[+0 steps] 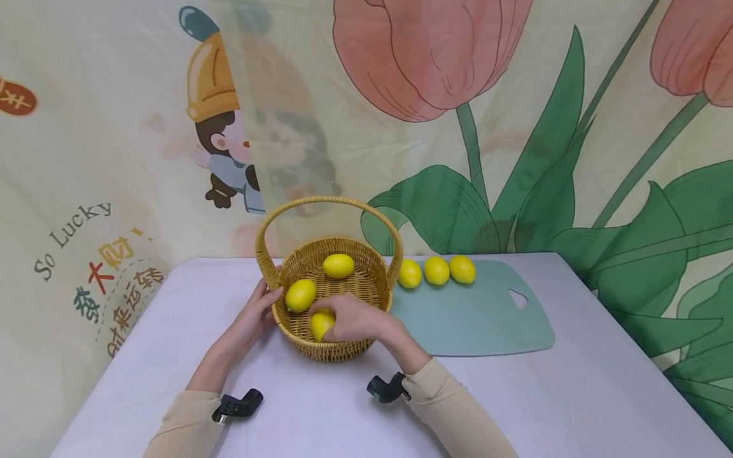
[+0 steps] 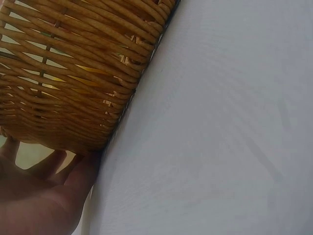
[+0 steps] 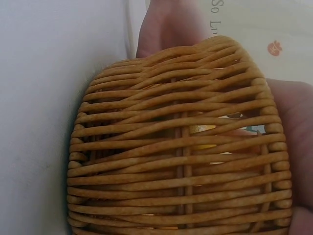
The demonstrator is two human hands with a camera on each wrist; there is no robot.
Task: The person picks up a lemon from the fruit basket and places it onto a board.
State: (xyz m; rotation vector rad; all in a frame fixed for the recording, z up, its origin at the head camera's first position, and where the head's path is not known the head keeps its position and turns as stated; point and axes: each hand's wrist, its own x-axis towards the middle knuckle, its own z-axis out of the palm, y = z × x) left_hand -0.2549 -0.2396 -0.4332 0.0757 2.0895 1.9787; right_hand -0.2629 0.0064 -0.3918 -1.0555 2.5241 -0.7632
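Note:
A round wicker basket (image 1: 326, 351) with a tall arched handle stands on the white table. My left hand (image 1: 252, 313) holds its left side, thumb at the rim and fingers against the outer wall; the left wrist view has this hand (image 2: 44, 196) low against the weave. Reaching over the front right rim, my right hand (image 1: 356, 318) pinches a lemon (image 1: 322, 324) inside the basket, thumb and fingers around it. Two more lemons lie in there, one at the left (image 1: 300, 296) and one at the back (image 1: 338, 266). In the right wrist view the basket wall (image 3: 176, 161) hides the fingertips.
Right of the basket lies a pale green cutting board (image 1: 481, 318) with a cut-out grip hole. Three lemons (image 1: 436, 271) sit in a row along its back edge. A printed curtain (image 1: 424, 159) hangs behind the table (image 1: 321, 407). Each wrist wears a black camera (image 1: 237, 405).

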